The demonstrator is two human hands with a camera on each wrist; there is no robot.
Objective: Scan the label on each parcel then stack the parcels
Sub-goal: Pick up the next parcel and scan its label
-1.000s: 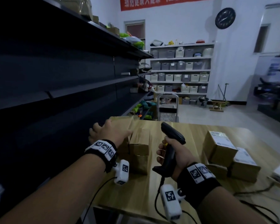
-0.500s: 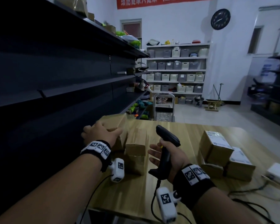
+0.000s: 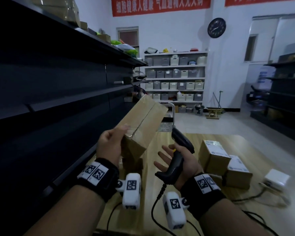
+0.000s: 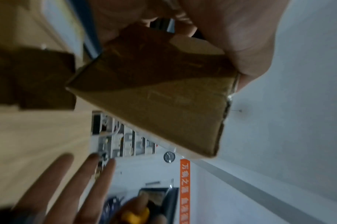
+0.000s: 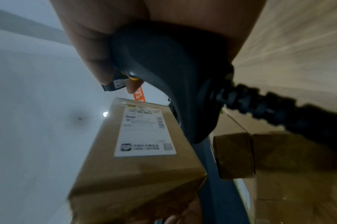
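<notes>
My left hand [image 3: 111,144] grips the near end of a long brown cardboard parcel [image 3: 144,120] and holds it tilted above the wooden table [image 3: 160,206]. In the left wrist view my left hand [image 4: 234,37] wraps the parcel's [image 4: 154,94] corner. The parcel's white label [image 5: 145,133] faces away from my head and shows in the right wrist view. My right hand [image 3: 174,156] holds a black barcode scanner [image 3: 180,147] by the handle, thumb round it, several fingers stretched out toward the parcel. A second plain parcel [image 3: 132,164] sits on the table below.
Two labelled parcels [image 3: 213,153] [image 3: 238,173] lie together at the table's right. A white box [image 3: 278,178] with cables rests at the far right edge. Dark shelving [image 3: 49,99] runs close along the left. The scanner's cord [image 3: 153,212] hangs over the near edge.
My left hand has lifted the long parcel off the table and tipped it up. My right hand has risen with the scanner and spread its fingers.
</notes>
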